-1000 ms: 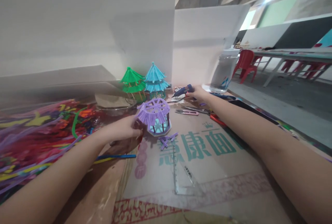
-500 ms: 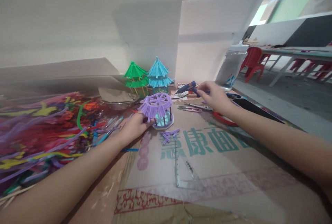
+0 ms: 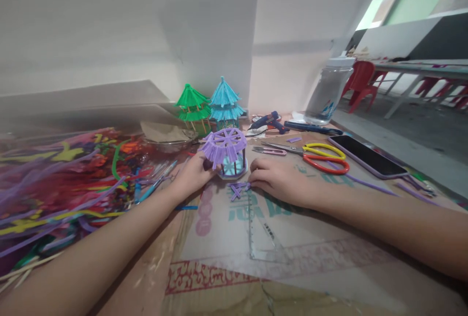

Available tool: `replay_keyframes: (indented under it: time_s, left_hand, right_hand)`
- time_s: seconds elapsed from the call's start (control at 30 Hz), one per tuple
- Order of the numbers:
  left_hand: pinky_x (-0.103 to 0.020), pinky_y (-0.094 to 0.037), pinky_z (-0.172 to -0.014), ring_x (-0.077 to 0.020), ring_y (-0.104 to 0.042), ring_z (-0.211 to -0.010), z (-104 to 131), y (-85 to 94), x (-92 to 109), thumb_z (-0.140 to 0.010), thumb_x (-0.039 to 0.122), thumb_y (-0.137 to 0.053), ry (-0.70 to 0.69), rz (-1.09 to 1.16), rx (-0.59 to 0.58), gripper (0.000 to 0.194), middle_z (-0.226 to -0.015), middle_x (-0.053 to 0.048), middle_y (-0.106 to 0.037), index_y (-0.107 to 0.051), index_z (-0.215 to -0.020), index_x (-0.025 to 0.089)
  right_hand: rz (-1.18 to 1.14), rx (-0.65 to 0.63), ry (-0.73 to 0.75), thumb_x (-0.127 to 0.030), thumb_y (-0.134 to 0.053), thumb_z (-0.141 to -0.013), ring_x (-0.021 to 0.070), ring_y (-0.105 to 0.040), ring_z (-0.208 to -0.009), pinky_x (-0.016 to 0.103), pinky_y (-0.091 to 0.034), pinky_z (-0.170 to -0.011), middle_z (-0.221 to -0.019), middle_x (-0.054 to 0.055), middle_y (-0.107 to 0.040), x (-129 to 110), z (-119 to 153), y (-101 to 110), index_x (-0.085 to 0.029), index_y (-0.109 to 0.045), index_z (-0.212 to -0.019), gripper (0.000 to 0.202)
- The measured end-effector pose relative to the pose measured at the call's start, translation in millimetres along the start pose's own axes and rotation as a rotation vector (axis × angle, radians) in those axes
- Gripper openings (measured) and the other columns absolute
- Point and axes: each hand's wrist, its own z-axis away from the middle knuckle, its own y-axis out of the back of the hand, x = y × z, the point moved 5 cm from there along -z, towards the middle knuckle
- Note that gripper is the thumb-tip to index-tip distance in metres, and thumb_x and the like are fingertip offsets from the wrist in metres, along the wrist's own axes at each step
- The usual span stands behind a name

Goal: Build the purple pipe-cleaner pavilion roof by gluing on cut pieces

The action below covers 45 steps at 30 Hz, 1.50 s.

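A small purple pavilion model (image 3: pixel 225 146) stands on a pale octagonal base. Its roof is partly covered with purple strips, and spokes show at the top. My left hand (image 3: pixel 193 174) is closed on the model's left side, with some fingertips hidden beneath the roof edge. Just in front of the base lies a small pile of short purple pipe cleaner pieces (image 3: pixel 237 190). My right hand (image 3: pixel 276 179) is at the right end of this pile, its fingers closed on a purple piece at their tips.
Green (image 3: pixel 190 103) and blue pavilion models (image 3: pixel 224 103) stand behind. A glue gun (image 3: pixel 265 121), scissors (image 3: pixel 325 157), tweezers (image 3: pixel 270 151), a phone (image 3: pixel 367 156) and a water bottle (image 3: pixel 331 91) lie or stand right. Colourful pipe cleaners (image 3: pixel 62 179) heap left; a clear set square (image 3: pixel 261 238) lies in front.
My right hand has come from beside the glue gun down and left to the purple pieces, uncovering the scissors and phone. My left hand stays at the purple model.
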Motion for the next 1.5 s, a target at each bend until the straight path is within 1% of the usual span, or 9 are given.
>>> replay_keyframes:
  time_s: [0.17,0.3,0.4,0.5,0.57,0.7,1.0,1.23,1.5]
  left_hand:
    - [-0.037,-0.055,-0.083,-0.028,-0.068,-0.095,1.5,-0.1,5.4,-0.086,0.048,-0.063,0.017,-0.05,-0.066,0.036,-0.1,-0.007,-0.074,-0.066,-0.106,0.018]
    - [-0.04,-0.054,-0.092,-0.0294,-0.067,-0.104,1.6,-0.6,7.3,-0.086,0.05,-0.067,0.004,-0.056,-0.048,0.042,-0.1,-0.007,-0.074,-0.066,-0.114,0.019]
    - [-0.041,-0.053,-0.096,-0.0297,-0.066,-0.109,2.0,-2.0,8.2,-0.086,0.047,-0.068,-0.021,-0.052,-0.04,0.042,-0.104,-0.008,-0.075,-0.066,-0.117,0.019]
    - [-0.044,-0.051,-0.102,-0.0304,-0.065,-0.116,3.0,-2.2,10.1,-0.087,0.044,-0.067,-0.036,-0.067,-0.019,0.043,-0.115,-0.01,-0.073,-0.065,-0.121,0.018]
    - [-0.045,-0.05,-0.106,-0.0307,-0.063,-0.122,3.7,-1.3,12.9,-0.088,0.042,-0.067,-0.075,-0.068,0.009,0.047,-0.125,-0.012,-0.07,-0.062,-0.128,0.018]
    - [-0.047,-0.042,-0.117,-0.031,-0.057,-0.131,3.5,0.1,18.0,-0.087,0.033,-0.065,-0.178,-0.118,0.052,0.049,-0.137,-0.015,-0.064,-0.061,-0.132,0.016]
    - [-0.047,-0.043,-0.117,-0.0311,-0.059,-0.13,1.7,-0.2,17.4,-0.086,0.026,-0.061,-0.236,-0.249,0.063,0.045,-0.135,-0.013,-0.067,-0.063,-0.13,0.017]
    - [-0.049,-0.045,-0.114,-0.0333,-0.061,-0.128,3.1,3.3,25.9,-0.088,0.029,-0.062,-0.231,-0.301,0.021,0.04,-0.133,-0.014,-0.068,-0.068,-0.126,0.017]
    - [-0.048,-0.045,-0.115,-0.0308,-0.058,-0.131,3.8,3.3,29.0,-0.088,0.026,-0.059,-0.254,-0.31,0.039,0.036,-0.138,-0.012,-0.066,-0.07,-0.121,0.018]
  right_hand:
    - [-0.085,0.088,0.02,-0.021,-0.053,-0.1,0.0191,-0.069,-0.089,0.031,-0.053,-0.078,-0.1,0.008,-0.077,-10.1,7.5,17.7,-0.022,-0.076,-0.105,0.023]
    - [-0.192,0.112,-0.125,-0.024,-0.056,-0.096,0.0184,-0.069,-0.081,0.031,-0.052,-0.075,-0.091,0.005,-0.078,-13.6,7.7,29.5,-0.025,-0.075,-0.102,0.02]
    - [-0.432,0.161,-0.297,-0.025,-0.06,-0.093,0.0168,-0.067,-0.073,0.03,-0.052,-0.07,-0.082,0.003,-0.074,-14.1,3.7,33.7,-0.024,-0.074,-0.095,0.014]
    - [-0.905,0.193,-0.542,-0.028,-0.068,-0.088,0.015,-0.068,-0.068,0.03,-0.055,-0.068,-0.077,0.002,-0.073,-14.5,1.0,24.0,-0.023,-0.071,-0.091,0.007]
    - [-1.224,0.181,-0.665,-0.034,-0.076,-0.083,0.0148,-0.07,-0.068,0.031,-0.058,-0.068,-0.078,0.002,-0.075,-18.7,0.9,9.6,-0.021,-0.069,-0.086,0.015]
    - [-1.538,0.164,-0.787,-0.045,-0.084,-0.078,0.0109,-0.068,-0.06,0.026,-0.056,-0.061,-0.072,0.003,-0.074,-24.1,4.3,-18.6,-0.017,-0.064,-0.076,0.034]
    - [-1.708,0.208,-0.739,-0.042,-0.09,-0.072,0.0078,-0.064,-0.056,0.021,-0.053,-0.057,-0.071,0.001,-0.072,-22.6,-4.0,-31.0,-0.015,-0.063,-0.077,0.038]
    - [-1.729,0.138,-0.776,-0.036,-0.084,-0.08,0.0067,-0.062,-0.057,0.02,-0.052,-0.058,-0.072,0.001,-0.071,-27.0,-1.2,-36.5,-0.014,-0.065,-0.078,0.03]
    - [-1.722,0.133,-0.791,-0.035,-0.086,-0.078,0.0069,-0.06,-0.056,0.02,-0.049,-0.055,-0.07,0.0,-0.07,-22.9,-4.1,-37.8,-0.014,-0.065,-0.077,0.03]
